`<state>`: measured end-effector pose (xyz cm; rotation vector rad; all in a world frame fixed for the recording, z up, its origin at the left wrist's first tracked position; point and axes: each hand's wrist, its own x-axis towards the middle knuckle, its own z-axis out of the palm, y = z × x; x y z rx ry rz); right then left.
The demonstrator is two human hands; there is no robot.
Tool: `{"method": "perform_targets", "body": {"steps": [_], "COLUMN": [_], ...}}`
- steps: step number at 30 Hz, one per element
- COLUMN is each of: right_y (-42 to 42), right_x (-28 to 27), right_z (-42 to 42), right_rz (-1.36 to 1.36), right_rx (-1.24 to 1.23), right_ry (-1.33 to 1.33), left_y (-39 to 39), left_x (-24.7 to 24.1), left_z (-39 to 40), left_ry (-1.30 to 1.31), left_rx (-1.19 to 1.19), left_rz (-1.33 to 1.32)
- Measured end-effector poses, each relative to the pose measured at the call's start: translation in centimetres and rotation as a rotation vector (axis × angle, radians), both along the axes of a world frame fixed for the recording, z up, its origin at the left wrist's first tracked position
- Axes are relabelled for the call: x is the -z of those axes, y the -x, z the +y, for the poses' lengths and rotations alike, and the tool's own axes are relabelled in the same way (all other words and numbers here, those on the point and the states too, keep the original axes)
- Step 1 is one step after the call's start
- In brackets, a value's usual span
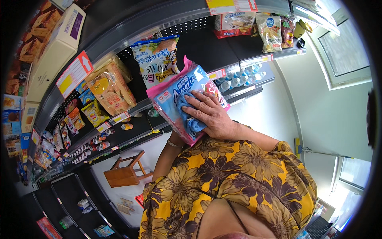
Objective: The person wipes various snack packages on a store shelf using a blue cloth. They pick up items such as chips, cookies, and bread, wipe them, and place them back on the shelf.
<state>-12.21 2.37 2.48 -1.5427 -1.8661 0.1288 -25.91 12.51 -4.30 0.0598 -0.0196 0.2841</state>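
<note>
A pink and blue plastic snack package (167,103) is held up in front of my chest, before the shelves. My right hand (209,115) lies over its front face with a folded blue cloth (186,115) pressed beneath the palm and fingers. The left forearm, with a bangle at the wrist, reaches behind the package; my left hand itself is hidden there. Just behind the package, a blue and white snack bag (155,59) stands on the dark shelf (203,47).
Left of the package, a clear-wrapped bread pack (110,86) and small snack bags (95,113) stand on the shelf. Bottles (235,83) and cans (103,145) fill lower shelves. A wooden stool (124,174) stands on the floor; a mop (298,148) is at right.
</note>
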Motion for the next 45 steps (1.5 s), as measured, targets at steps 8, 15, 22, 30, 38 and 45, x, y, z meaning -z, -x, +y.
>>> {"method": "perform_targets", "body": {"steps": [8,15,22,30,38,45], "right_y": [-4.5,-7.3,-8.8,-10.7,-10.7,-13.1], "right_x": [2.2,5.5,7.8,10.0,7.7,4.4], "right_z": [0.0,-0.8,-2.2,-4.7,-4.8,-2.3], "right_rz": [0.292,1.377,1.803,2.025,1.141,0.622], "right_rx": [0.187,0.1,-0.087,-0.031,0.048,0.088], "right_ry": [-0.023,0.442,0.379,0.108,0.005,0.016], "left_y": [-0.2,-0.6,-1.9,-2.0,-1.6,-2.0], "left_x": [0.0,-0.5,-0.6,-0.4,0.3,1.1], "left_z": [1.2,1.2,0.9,1.3,-0.6,-0.6], "left_ry": [-0.146,-0.274,-0.425,-1.545,-0.889,-0.939], "left_rx": [-0.122,-0.167,-0.182,-0.441,-0.719,-0.622], "left_rz": [0.075,0.17,0.275,0.777,0.938,0.91]}}
